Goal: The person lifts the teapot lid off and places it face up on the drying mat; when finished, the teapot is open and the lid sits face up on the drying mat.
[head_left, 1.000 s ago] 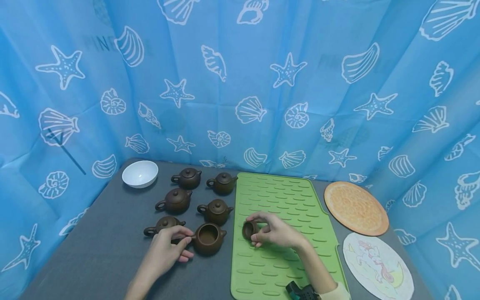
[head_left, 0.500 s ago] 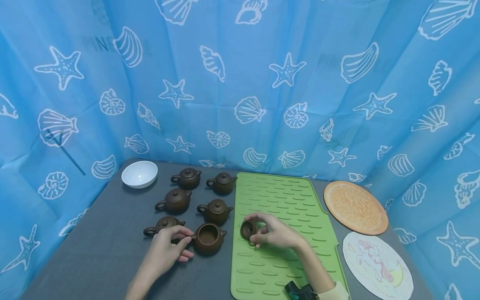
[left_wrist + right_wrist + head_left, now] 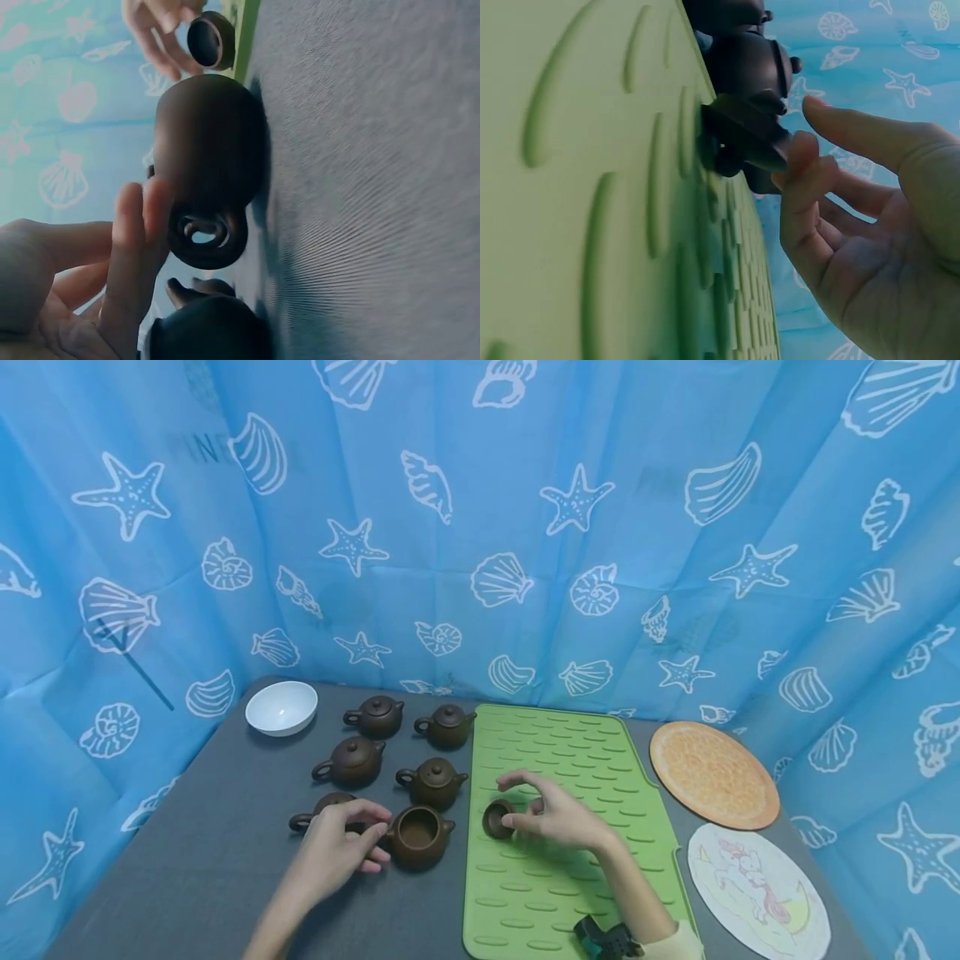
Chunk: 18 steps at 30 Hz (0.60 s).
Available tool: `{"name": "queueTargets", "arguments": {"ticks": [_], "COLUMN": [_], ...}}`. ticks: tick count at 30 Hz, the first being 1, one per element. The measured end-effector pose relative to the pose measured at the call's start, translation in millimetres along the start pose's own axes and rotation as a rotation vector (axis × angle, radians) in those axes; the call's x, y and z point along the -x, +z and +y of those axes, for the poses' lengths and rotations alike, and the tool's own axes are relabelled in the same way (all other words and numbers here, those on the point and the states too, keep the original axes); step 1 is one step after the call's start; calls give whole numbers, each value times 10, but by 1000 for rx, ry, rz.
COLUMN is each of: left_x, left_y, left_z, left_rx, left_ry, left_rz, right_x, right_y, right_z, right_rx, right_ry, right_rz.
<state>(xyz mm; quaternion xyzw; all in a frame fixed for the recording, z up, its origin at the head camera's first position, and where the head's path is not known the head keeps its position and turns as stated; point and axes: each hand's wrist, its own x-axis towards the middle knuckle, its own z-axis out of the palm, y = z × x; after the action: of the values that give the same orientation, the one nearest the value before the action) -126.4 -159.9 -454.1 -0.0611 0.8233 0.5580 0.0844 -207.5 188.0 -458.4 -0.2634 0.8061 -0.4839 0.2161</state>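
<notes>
A brown teapot (image 3: 420,853) without its lid stands on the grey cloth, spout to the right. My left hand (image 3: 330,847) is at its handle (image 3: 234,244), thumb and fingers apart with the fingertips right beside the loop. On the green mat (image 3: 540,906) a small brown teapot lid (image 3: 496,820) lies hollow side up, tilted on its knob in the right wrist view. My right hand (image 3: 561,818) is just right of the lid. Its index finger is raised off the lid, and the thumb tip overlaps the lid's edge in the head view.
Several lidded brown teapots, one (image 3: 435,785) just behind the open one, stand in rows. Another teapot (image 3: 330,802) is partly hidden by my left hand. A white bowl (image 3: 281,708) stands back left. Two round mats, one orange (image 3: 712,775), one with a unicorn drawing (image 3: 757,893), lie at right.
My right hand's index finger has lifted off the lid, leaving it on the mat. My left fingers have loosened from the teapot's handle. The teapots have not moved.
</notes>
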Motion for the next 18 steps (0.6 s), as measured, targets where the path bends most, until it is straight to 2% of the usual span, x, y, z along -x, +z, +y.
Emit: {"name": "queueTargets", "arguments": {"ticks": [4, 8, 14, 18], "left_x": [-50, -134, -266, -347], "left_y": [-24, -33, -26, -24], "left_z": [80, 142, 179, 195], "left_rx": [-32, -104, -168, -193], "left_ry": [83, 155, 205, 260], "left_rz": [11, 27, 16, 8], "right_x": [-22, -74, -205, -309], "right_y": [-15, 11, 84, 146], "right_z": [-79, -144, -220, -287], "right_rx": [-2, -18, -9, -46], "right_ry": [-22, -45, -60, -62], "right_rz": [33, 46, 70, 72]}}
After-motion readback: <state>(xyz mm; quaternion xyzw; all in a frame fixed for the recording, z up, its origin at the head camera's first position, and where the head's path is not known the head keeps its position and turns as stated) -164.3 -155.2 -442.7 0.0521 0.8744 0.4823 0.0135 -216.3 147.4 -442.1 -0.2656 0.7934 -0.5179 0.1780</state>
